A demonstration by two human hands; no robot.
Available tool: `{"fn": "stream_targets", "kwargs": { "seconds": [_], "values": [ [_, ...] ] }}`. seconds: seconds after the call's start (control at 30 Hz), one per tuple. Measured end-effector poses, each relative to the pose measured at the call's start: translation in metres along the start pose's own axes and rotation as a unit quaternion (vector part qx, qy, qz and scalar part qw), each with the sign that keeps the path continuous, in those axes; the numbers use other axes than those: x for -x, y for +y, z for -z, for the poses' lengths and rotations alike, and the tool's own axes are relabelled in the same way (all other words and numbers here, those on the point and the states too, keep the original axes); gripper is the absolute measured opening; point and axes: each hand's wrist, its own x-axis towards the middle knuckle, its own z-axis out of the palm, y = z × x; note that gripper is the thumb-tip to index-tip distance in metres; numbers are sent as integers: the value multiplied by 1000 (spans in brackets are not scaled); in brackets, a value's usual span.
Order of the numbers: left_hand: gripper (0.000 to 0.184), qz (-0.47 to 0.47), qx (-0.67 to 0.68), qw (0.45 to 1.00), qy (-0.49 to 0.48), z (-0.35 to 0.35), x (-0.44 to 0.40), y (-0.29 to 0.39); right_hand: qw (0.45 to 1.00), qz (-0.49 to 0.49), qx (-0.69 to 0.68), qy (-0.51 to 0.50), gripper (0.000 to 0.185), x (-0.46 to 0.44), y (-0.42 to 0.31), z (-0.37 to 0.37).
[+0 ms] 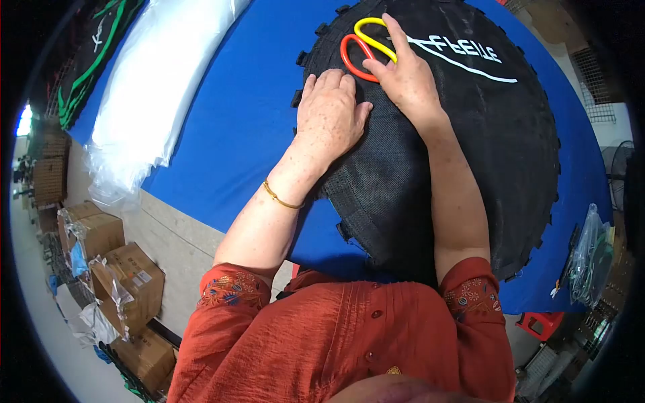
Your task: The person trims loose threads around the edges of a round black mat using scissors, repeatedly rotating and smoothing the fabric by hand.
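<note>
My left hand (329, 117) lies flat on the round black mesh (497, 148) near its edge, fingers released, while my right hand (411, 84) touches the red loop (345, 55) and yellow loop (376, 46) atop that mesh, whether grasping I cannot tell.

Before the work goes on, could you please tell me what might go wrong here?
The right hand touches the red and yellow handles near the left hand; any hidden blade might nick it. A slip could also damage the black mesh underneath. The plastic sheeting overhangs the blue table, so it might slide off.
</note>
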Motion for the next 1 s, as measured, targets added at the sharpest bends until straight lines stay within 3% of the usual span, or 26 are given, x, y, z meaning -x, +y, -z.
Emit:
{"fn": "stream_targets", "kwargs": {
  "seconds": [0.13, 0.23, 0.3, 0.37, 0.4, 0.53, 0.7, 0.77, 0.9, 1.0],
  "values": [
    [50, 4, 4, 1000, 6, -3, 1, -1, 998, 25, 20, 59, 89, -4, 9, -2],
    [49, -17, -37, 999, 26, -8, 2, 2, 998, -42, -2, 48, 90, -4, 5, -3],
    [49, -24, -41, 999, 18, -11, 2, 2, 989, 90, 6, 118, 89, -3, 9, -18],
    [49, -33, -42, 998, 16, -11, 1, 1, 993, 79, -5, 85, 87, -5, -6, -19],
    [49, -37, -42, 998, 17, -10, 1, 1, 983, 145, -44, 108, 88, -3, -11, -11],
    [47, -43, -42, 997, 37, -13, 2, -1, 990, 52, -80, 105, 88, -13, -6, -13],
    [42, -28, -13, 999, 16, -5, -1, -1, 982, 126, -71, 119, 87, -11, -5, -20],
    [40, -27, 2, 999, 19, -4, -2, -4, 993, 66, -75, 55, 87, -7, -13, -8],
    [38, -21, 9, 999, 41, -2, -1, -6, 995, 16, -47, 91, 86, -8, 0, 2],
    [40, -2, 19, 998, 52, -5, -3, -9, 995, 0, -96, 24, 83, -3, -1, 13]
  ]
}}
